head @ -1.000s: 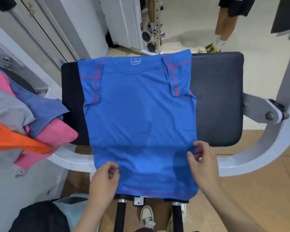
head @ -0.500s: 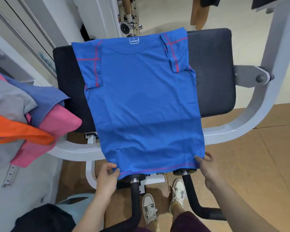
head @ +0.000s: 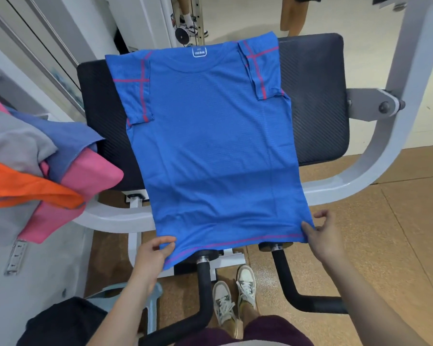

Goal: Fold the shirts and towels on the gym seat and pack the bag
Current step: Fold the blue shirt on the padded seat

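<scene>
Pinching the two bottom corners of the blue shirt (head: 210, 146), the person holds its hem out past the near edge of the gym seat (head: 313, 101). The left hand (head: 153, 255) has a narrow grip on the lower left corner, thumb on top of the cloth and fingers tucked under it. The right hand (head: 323, 236) grips the lower right corner the same way, thumb on the fabric, with one finger curled up clear of it.

The shirt lies face up and flat, collar and size label at the far edge of the black pad, both short sleeves folded inward onto the chest, pink seams showing. Its lower part hangs off the pad over the white machine frame (head: 360, 176) and above two black padded handles (head: 203, 295).

To the left, just beside the seat, a heap of clothes (head: 35, 171) in grey, dusty blue, pink and orange rests on another part of the machine. A pale blue bag (head: 153, 310) sits on the floor under the left forearm, near the person's white sneakers (head: 235, 295).
</scene>
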